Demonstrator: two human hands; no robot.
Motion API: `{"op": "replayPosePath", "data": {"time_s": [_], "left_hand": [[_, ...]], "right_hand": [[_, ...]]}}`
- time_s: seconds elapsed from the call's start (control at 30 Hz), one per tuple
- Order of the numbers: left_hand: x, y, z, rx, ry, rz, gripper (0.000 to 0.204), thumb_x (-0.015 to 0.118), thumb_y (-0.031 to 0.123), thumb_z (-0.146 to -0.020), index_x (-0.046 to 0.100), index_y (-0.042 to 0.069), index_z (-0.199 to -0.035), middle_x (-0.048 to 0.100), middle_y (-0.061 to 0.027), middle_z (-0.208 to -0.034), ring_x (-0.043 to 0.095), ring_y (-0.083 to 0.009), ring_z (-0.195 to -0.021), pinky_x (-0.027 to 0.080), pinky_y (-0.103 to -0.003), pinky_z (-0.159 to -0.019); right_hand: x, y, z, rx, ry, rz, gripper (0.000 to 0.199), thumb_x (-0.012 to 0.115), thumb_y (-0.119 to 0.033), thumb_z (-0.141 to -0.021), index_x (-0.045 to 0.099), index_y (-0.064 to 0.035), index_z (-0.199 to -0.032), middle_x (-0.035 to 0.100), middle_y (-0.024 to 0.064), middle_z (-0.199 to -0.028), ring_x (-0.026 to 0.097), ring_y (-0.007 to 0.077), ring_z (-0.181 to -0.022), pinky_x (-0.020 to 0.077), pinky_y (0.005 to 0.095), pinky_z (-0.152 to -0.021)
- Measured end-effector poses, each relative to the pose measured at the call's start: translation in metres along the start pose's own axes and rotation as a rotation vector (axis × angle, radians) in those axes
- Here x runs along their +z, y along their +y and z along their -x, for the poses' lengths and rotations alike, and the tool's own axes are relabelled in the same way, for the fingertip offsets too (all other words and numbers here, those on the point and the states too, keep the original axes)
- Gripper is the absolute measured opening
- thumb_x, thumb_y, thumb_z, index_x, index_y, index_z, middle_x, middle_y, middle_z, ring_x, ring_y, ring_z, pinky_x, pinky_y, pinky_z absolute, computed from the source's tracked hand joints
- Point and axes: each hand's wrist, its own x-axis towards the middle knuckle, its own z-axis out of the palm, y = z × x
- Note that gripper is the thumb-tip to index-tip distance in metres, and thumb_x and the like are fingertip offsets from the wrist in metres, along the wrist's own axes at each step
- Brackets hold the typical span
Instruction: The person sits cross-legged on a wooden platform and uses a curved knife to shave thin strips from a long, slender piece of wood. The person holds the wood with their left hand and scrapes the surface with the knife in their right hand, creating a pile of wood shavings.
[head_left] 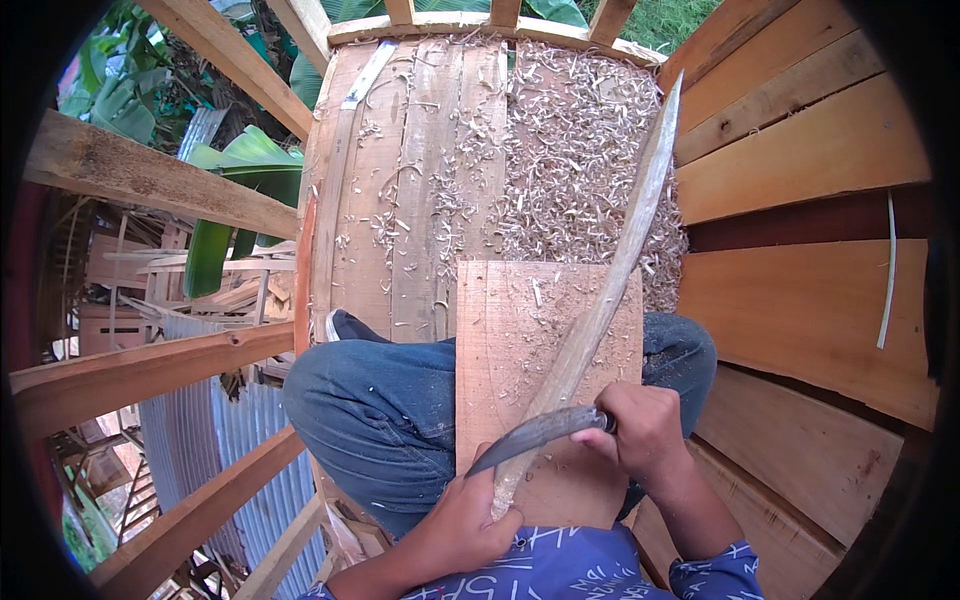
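The long wooden stave (610, 290) runs on a diagonal, its tapered tip pointing up and to the right, away from my grips, and its near end coming down to my left hand (462, 525). The left grip is wrapped round that lower end, fingers curled on the wood. The curved blade (535, 433) lies crosswise over the stave, just above the left grip, its dark tip pointing down-left. My right hand (642, 428) is a closed fist on the blade's handle, knuckles up, forearm coming in from the lower right; this grip sits just right of the stave, touching its edge.

Beneath both grips, a flat board (500, 330) rests on my lap across the blue jeans (385, 410), and the stave lies over it. Beyond the grips, pale wood shavings (580, 150) cover the plank floor (420, 150). Stacked planks (800, 180) stand to the right of the right grip; timber rails (150, 180) lie well left of the left grip.
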Motion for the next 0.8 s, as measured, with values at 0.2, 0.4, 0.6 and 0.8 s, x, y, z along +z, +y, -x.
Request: {"op": "replayPosePath", "data": {"time_s": [0.2, 0.4, 0.6, 0.8], "left_hand": [[-0.003, 0.007, 0.001, -0.167, -0.076, 0.052, 0.057, 0.054, 0.01, -0.077, 0.03, -0.007, -0.126, 0.057, -0.032, -0.084, 0.061, -0.0431, -0.072, 0.047, -0.047, -0.073], [-0.006, 0.002, 0.0, -0.184, -0.049, 0.036, 0.056, 0.055, 0.01, -0.076, 0.031, -0.007, -0.124, 0.057, -0.0334, -0.083, 0.061, -0.047, -0.075, 0.046, -0.05, -0.074], [-0.012, -0.001, -0.009, -0.21, -0.049, 0.069, 0.052, 0.056, 0.011, -0.076, 0.033, -0.006, -0.119, 0.057, -0.0346, -0.081, 0.059, -0.0511, -0.077, 0.046, -0.053, -0.072], [-0.008, 0.006, -0.002, -0.26, -0.09, 0.032, 0.054, 0.055, 0.008, -0.076, 0.033, -0.006, -0.123, 0.057, -0.0313, -0.088, 0.061, -0.0451, -0.079, 0.048, -0.044, -0.074]], "right_hand": [[-0.002, 0.016, 0.0, -0.137, -0.013, -0.044, 0.048, 0.057, -0.038, -0.093, 0.05, 0.0027, -0.068, 0.046, 0.0152, -0.054, 0.041, 0.0208, -0.044, 0.036, 0.0323, -0.044], [-0.003, 0.026, -0.014, 0.166, 0.029, -0.016, 0.041, 0.07, -0.039, -0.08, 0.052, -0.0037, -0.068, 0.048, 0.01, -0.052, 0.051, 0.0272, -0.044, 0.0396, 0.0355, -0.044], [-0.011, 0.027, -0.018, 0.269, -0.119, 0.113, 0.039, 0.069, -0.034, -0.082, 0.052, -0.0017, -0.068, 0.05, 0.0135, -0.057, 0.053, 0.0298, -0.047, 0.0393, 0.0349, -0.044], [-0.004, 0.028, -0.015, 0.158, -0.095, -0.028, 0.043, 0.071, -0.041, -0.078, 0.054, -0.0026, -0.068, 0.049, 0.0123, -0.055, 0.053, 0.0281, -0.046, 0.0407, 0.0338, -0.044]]}}
